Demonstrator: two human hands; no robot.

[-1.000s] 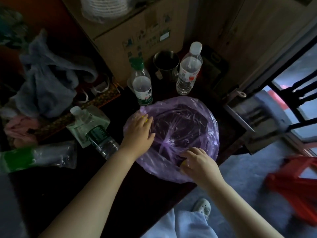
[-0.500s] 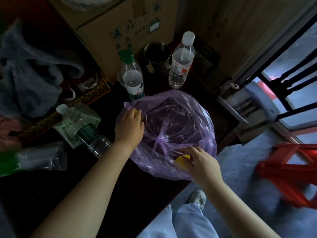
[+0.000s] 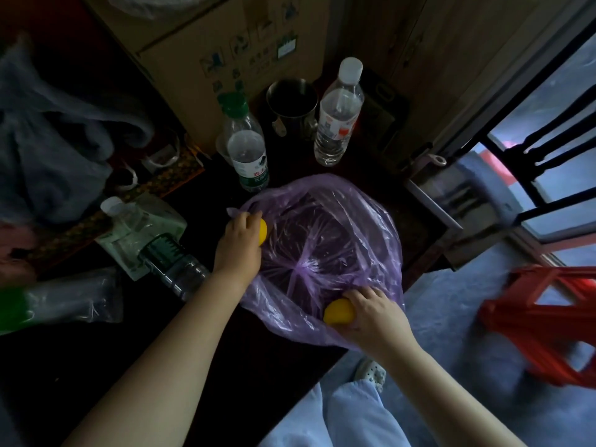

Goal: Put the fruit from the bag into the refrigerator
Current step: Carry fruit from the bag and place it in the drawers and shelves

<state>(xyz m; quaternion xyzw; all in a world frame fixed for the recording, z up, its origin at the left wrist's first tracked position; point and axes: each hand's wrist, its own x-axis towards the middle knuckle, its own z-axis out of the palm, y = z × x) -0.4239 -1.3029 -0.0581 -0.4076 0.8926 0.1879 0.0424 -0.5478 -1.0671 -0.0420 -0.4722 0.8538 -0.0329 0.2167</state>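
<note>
A purple plastic bag (image 3: 322,250) lies open on the dark table, its inside looking empty. My left hand (image 3: 240,246) is at the bag's left rim, closed around a yellow fruit (image 3: 263,232) that is mostly hidden by my fingers. At the bag's near right edge my right hand (image 3: 375,312) grips a second yellow fruit (image 3: 338,312), which shows to the left of my fingers. No refrigerator is in view.
Two water bottles (image 3: 246,146) (image 3: 338,114) and a metal cup (image 3: 292,104) stand behind the bag, before a cardboard box (image 3: 206,43). Bottles in plastic wrap (image 3: 142,233) lie at the left. A red stool (image 3: 548,321) stands on the floor at the right.
Both hands have drawn yellow fruits out of the bag's rim; the fruits now show clearly. The view has shifted slightly.
</note>
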